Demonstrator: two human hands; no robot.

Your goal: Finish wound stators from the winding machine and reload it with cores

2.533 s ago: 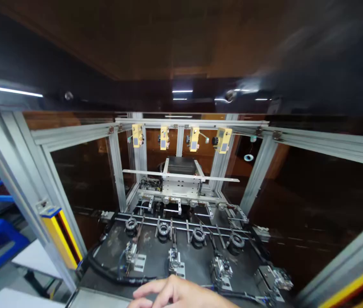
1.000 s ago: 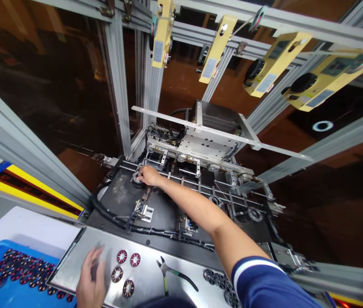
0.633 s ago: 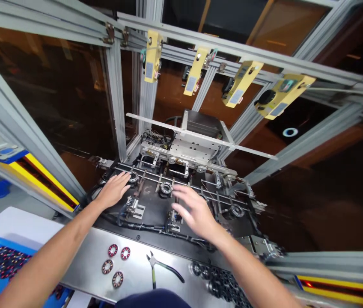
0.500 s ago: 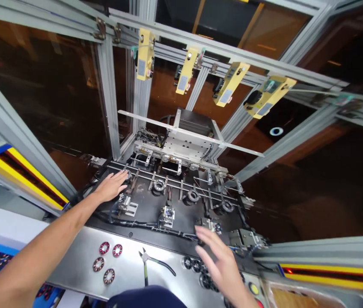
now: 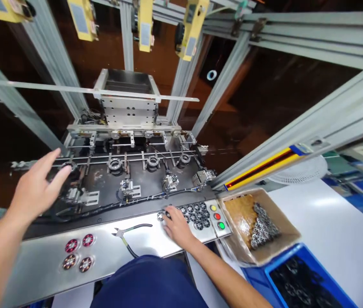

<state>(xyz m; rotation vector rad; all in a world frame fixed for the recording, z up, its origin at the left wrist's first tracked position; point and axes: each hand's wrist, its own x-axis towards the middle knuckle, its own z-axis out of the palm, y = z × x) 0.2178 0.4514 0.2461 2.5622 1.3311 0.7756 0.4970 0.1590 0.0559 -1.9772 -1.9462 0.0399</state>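
My left hand (image 5: 38,186) is raised beside the leftmost ring fixture (image 5: 70,167) of the machine, thumb and fingers apart, holding nothing. My right hand (image 5: 178,226) reaches over the left end of a cluster of small black slotted cores (image 5: 197,214) on the metal ledge. Its fingers are bent, with a gap between thumb and fingertips, and some cores are hidden under it. Diagonal cutters (image 5: 128,233) lie on the ledge between my hands. Left of them lie several copper-wound stators (image 5: 71,245), two with red on them.
More ring fixtures (image 5: 152,162) stand in a row behind small clamps (image 5: 170,182). Yellow, red and green buttons (image 5: 217,216) are at the ledge's right end. Beyond sit a cardboard box (image 5: 284,239) of metal cores and a blue bin (image 5: 316,282). A yellow light curtain (image 5: 261,168) borders the right side.
The view has swung to the right. My left hand has lifted off the leftmost fixture. My right hand has come down from above the ledge to the black cores.
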